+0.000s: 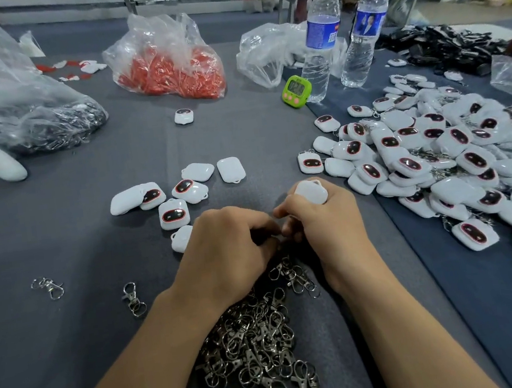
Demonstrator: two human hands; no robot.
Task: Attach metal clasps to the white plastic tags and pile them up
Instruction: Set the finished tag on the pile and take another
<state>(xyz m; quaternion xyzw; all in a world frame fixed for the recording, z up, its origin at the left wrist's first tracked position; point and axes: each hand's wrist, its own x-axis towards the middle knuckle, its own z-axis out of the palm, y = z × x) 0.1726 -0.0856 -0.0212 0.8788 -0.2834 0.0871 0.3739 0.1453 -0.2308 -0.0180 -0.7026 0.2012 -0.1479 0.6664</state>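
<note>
The right hand (319, 214) grips a white tag (311, 191) above the clasp pile (254, 340), while the curled left hand (225, 246) meets it, its own hold unclear.

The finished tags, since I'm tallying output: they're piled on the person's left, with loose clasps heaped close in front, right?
Not quite. The head view shows the finished tags piled on the person's right, not left, with loose clasps heaped close in front.
</note>
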